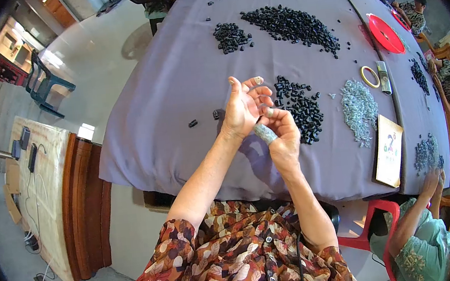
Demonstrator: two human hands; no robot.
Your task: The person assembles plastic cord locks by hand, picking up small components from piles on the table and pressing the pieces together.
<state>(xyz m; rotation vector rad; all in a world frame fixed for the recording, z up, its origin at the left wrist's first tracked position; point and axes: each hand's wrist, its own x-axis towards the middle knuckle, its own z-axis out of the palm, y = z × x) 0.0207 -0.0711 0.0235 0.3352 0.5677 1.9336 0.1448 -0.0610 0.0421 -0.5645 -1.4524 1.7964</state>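
My left hand point(244, 108) is raised over the grey-purple tablecloth, palm turned up, with its fingers apart and loosely bent. Light wrapping covers some fingertips. Close against the left palm is my right hand point(284, 134), its fingers curled in and a grey wrap on its thumb. Anything small between the right fingers is hidden. Just right of both hands lies a pile of small black cylindrical pieces point(301, 113). Two loose black pieces point(193, 123) rest left of my left hand.
Farther back are more black piles point(295, 26). Clear small pieces point(358, 107) lie to the right, near a ring of tape point(370, 77), a booklet point(389, 150) and a red tray point(385, 33). Another person's hands point(431, 182) work at the right edge. A wooden cabinet point(81, 210) stands left.
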